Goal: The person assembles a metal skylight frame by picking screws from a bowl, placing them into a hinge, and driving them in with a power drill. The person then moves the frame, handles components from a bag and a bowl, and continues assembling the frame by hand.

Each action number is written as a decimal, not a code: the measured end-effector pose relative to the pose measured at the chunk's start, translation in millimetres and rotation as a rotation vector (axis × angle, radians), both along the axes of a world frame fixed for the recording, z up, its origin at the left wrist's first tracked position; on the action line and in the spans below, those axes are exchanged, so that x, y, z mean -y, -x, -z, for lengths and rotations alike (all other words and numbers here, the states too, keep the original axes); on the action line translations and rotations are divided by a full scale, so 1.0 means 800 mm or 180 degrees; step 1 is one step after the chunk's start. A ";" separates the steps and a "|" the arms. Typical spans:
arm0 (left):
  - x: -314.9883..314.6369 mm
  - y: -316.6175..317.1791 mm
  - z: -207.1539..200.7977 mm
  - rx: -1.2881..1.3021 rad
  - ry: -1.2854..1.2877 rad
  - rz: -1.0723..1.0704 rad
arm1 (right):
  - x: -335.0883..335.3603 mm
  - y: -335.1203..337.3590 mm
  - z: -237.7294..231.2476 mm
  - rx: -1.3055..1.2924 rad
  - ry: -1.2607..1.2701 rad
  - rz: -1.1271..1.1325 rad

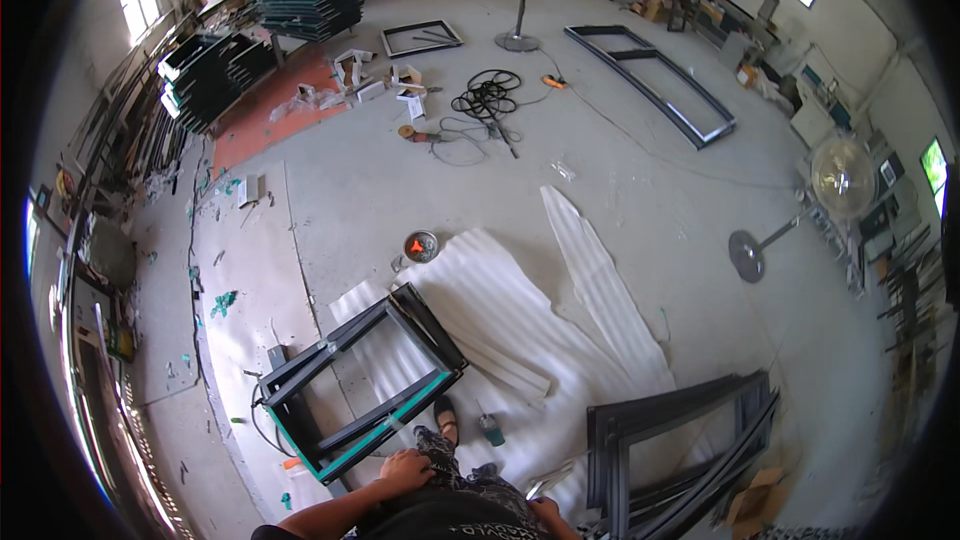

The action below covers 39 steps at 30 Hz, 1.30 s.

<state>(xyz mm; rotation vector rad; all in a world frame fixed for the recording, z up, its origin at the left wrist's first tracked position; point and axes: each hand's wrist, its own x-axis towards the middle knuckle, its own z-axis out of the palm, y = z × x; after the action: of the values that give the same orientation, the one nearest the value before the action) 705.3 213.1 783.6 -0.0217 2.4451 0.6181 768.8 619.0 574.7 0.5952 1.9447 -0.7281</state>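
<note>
Left grip (405, 470) rests closed-ish on the near corner of the dark window frame (365, 380), which runs far-left; right hand (545, 508), can't tell, sits farther off.

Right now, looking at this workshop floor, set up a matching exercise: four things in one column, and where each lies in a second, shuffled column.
Things:
1. Frame with green edge
2. Black cable coil
3. Metal bowl
4. Cardboard box

Places:
A. Far across the floor, near a fan's base
B. Lower right, beside the dark frames
C. Just ahead of the left hand
D. At the top edge of the white foam sheet

Pairs: 1-C, 2-A, 3-D, 4-B
</note>
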 end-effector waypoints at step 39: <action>0.110 0.816 -0.018 0.0690 0.0933 -0.2582 | 0.338 1.075 -0.115 -0.0952 0.0289 -0.2824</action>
<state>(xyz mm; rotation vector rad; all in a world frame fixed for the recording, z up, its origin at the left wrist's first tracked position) 52.2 125.0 798.4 -1.1732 2.2301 0.5325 -91.0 348.6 666.6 -0.4618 2.1492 -0.3307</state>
